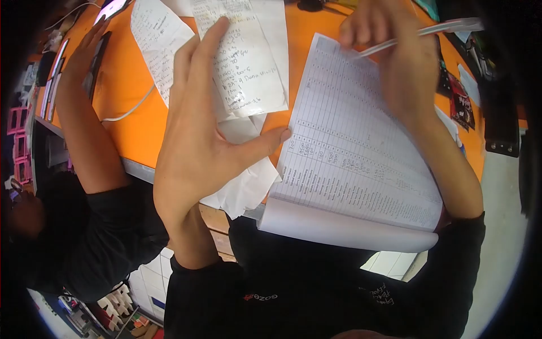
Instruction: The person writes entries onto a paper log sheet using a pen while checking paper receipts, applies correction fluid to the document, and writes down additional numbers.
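My left hand (pixel 195 130) is open, thumb and fingers spread. Its index finger lies on a handwritten note sheet (pixel 248 73), and the thumb tip is at the left edge of a printed table sheet (pixel 361 135). The sheet has rows, columns and handwritten figures. Its near end curls over the table's front edge. In my right hand (pixel 411 73), slightly blurred, is a pen (pixel 446 27), its tip at the upper part of the printed sheet. Crumpled white paper (pixel 243 192) sits under my left hand.
Another handwritten paper (pixel 161 42) lies on the orange table (pixel 132 121), near a white cable (pixel 132 113). At the left, another person's forearm (pixel 93 130) rests beside dark devices, one with a lit screen (pixel 111 8). A dark red packet (pixel 463 107) is at the right.
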Tool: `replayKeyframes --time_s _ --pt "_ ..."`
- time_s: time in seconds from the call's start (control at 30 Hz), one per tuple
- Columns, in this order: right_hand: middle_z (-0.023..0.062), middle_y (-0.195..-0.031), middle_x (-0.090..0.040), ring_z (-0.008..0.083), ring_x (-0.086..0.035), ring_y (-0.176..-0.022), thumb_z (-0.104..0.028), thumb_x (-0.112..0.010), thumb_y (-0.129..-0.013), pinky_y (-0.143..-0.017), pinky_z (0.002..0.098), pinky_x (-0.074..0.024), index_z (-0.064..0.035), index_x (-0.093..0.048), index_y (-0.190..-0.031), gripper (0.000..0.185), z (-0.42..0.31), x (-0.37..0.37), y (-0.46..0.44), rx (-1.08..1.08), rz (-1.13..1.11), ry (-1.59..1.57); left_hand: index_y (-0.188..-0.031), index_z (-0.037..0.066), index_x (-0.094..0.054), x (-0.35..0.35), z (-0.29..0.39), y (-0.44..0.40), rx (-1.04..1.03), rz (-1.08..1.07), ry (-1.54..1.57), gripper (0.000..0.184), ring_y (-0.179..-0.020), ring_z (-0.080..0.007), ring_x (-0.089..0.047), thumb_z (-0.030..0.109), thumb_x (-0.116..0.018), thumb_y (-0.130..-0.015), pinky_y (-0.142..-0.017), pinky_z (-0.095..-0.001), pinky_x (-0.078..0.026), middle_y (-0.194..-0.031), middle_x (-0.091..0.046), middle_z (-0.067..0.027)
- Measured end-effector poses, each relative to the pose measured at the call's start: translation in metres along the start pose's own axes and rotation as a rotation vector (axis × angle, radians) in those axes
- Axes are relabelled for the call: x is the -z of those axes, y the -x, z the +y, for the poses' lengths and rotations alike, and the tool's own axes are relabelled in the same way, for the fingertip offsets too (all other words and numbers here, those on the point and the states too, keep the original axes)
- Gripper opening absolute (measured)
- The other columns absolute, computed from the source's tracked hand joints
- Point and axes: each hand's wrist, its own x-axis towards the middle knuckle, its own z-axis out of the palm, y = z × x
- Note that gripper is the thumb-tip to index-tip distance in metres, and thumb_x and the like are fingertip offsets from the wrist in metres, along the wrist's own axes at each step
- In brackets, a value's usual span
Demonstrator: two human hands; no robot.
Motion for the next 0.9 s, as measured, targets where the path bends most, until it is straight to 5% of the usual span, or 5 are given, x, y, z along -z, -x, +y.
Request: replayKeyframes --time_s 0.3,0.43,0.9 --pt "0.0068 -0.067 -0.06 0.012 -0.059 -0.057 -0.015 -0.064 -0.103 -0.054 0.0257 -0.0476 -0.007 -0.051 -0.077 0.03 -0.063 0.081 0.067 0.186 0.011 0.658 -0.159 0.007 -0.039 0.001 0.005 0.002 0.108 -0.015 -0.013 0.117 -0.142 -0.0374 -0.046 0.026 -0.096 -0.058 -0.121 -0.0455 -0.034 -0.152 -0.044 -0.0204" --pt "0.0069 -0.067 -0.061 0.0122 -0.059 -0.057 -0.016 -0.063 -0.104 -0.055 0.0259 -0.0479 -0.0067 -0.052 -0.079 0.029 -0.049 0.089 0.083 0.169 -0.089 0.918 -0.159 0.008 -0.039 0.004 0.002 -0.004 0.004 0.012 -0.003 0.116 -0.142 -0.037 -0.046 0.025 -0.095 -0.059 -0.12 -0.0449 -0.034 -0.152 -0.045 -0.02" --pt "0.0075 -0.07 -0.062 0.0127 -0.059 -0.059 -0.02 -0.06 -0.106 -0.057 0.0264 -0.0487 -0.0058 -0.053 -0.084 0.027 -0.04 0.088 0.079 0.169 -0.148 1.018 -0.159 0.004 -0.038 0.004 0.016 -0.003 0.058 0.003 -0.022 0.114 -0.143 -0.0383 -0.044 0.026 -0.096 -0.063 -0.12 -0.043 -0.032 -0.152 -0.045 -0.0208"
